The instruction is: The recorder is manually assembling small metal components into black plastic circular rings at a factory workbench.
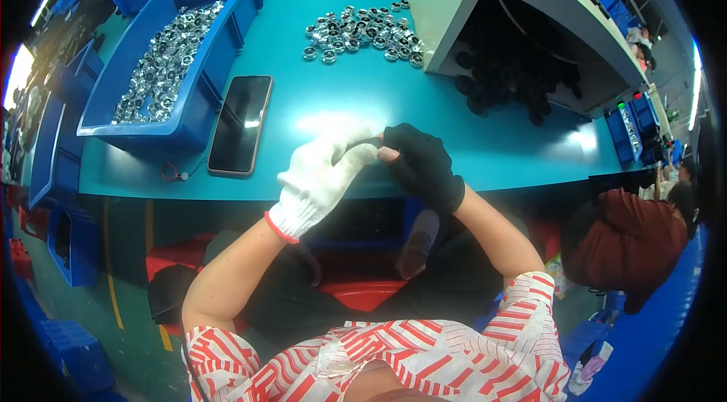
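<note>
My left hand [319, 171], in a white knit glove with a red cuff, meets my right hand [425, 166] above the front part of the teal table [303, 152]. A black glove covers my right hand, with a bare fingertip showing. Both hands have their fingers pressed together around a small dark piece, mostly hidden, whose kind I cannot make out. Beyond them lies a loose pile of small shiny metal rings [363, 32]. To the left, a blue bin [204, 91] holds many more such metal pieces.
A phone [241, 126] lies beside the blue bin, with a small cord and ring [176, 172] near it. At right stands a cream-coloured housing [447, 4] with dark round pieces [515, 80] inside its opening. Another person [632, 247] in dark red sits at the right.
</note>
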Demonstrator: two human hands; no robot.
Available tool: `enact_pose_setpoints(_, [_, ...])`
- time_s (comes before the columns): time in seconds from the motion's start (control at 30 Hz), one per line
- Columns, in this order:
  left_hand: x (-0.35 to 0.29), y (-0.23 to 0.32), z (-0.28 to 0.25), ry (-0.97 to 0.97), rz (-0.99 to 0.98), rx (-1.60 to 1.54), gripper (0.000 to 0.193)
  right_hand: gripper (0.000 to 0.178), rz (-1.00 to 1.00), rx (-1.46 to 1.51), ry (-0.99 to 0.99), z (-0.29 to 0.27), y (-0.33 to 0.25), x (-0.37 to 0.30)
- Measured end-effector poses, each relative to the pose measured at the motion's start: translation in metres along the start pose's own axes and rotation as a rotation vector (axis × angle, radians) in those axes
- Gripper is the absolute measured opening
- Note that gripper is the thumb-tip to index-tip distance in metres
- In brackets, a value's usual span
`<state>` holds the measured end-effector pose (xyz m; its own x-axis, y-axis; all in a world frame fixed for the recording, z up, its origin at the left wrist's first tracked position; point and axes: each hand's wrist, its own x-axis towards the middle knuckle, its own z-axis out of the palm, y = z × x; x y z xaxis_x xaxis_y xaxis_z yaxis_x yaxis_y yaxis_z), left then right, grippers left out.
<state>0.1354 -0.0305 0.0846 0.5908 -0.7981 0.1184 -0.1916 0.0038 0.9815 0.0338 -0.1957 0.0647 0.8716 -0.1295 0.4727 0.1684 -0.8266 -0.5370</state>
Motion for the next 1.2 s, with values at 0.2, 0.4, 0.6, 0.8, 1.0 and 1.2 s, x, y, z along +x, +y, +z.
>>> enact_pose_setpoints(0.2, [0.006, -0.016, -0.011, 0.023, -0.376, -0.492, 0.042, 0.030, 0.186, 0.264, -0.070, 0.003, 0.009, 0.039])
enact_pose_setpoints(0.4, [0.019, -0.025, -0.024, 0.262, -0.477, -0.895, 0.029, 0.025, 0.104, -0.260, -0.044, 0.038, 0.046, 0.123])
enact_pose_setpoints(0.6, [0.016, -0.032, -0.035, 0.279, -0.397, -0.997, 0.035, 0.026, 0.157, -0.480, -0.196, 0.066, 0.055, 0.154])
enact_pose_setpoints(0.8, [0.015, -0.025, -0.038, 0.346, -0.471, -1.008, 0.033, 0.021, 0.163, -0.350, -0.216, 0.051, 0.047, 0.120])
enact_pose_setpoints(1.0, [0.010, -0.035, -0.031, 0.175, -0.370, -1.035, 0.037, 0.034, 0.208, -0.068, -0.119, 0.017, 0.037, 0.067])
enact_pose_setpoints(1.2, [0.008, -0.029, -0.022, 0.153, -0.384, -0.970, 0.039, 0.034, 0.169, 0.264, -0.024, -0.002, 0.007, 0.037])
